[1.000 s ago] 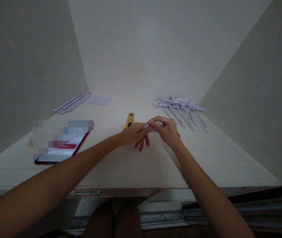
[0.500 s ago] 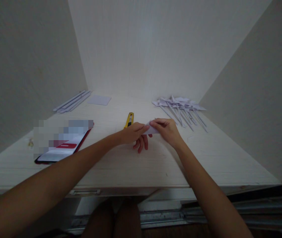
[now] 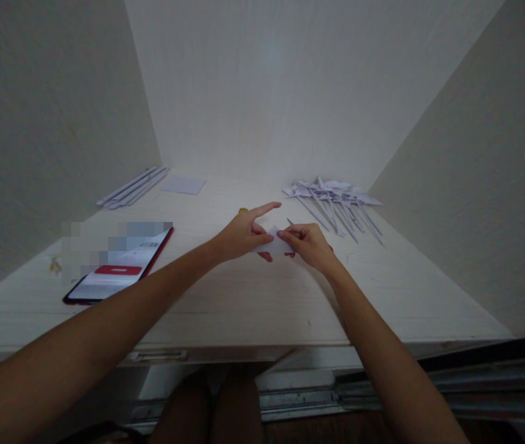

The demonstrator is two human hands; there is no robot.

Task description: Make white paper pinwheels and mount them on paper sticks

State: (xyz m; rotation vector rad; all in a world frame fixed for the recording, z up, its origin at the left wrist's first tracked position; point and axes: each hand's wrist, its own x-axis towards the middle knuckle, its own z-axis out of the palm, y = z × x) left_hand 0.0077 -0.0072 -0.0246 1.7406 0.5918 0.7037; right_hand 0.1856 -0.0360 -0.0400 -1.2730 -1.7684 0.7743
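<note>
While 3 pale walls are enclosing the whitish desk, the left hand and right hand are pinching white paper over it; a yellow object is peeking past the left hand, a red-edged device lying leftward, paper-topped sticks rightward.

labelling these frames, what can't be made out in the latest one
Head view:
Yellow thing: mostly behind the left hand.
Paper: right end behind the right hand.
Phone: partly masked by pixel blocks.
Small item: too blurred to name.
Right arm: cut by bottom edge.
</note>
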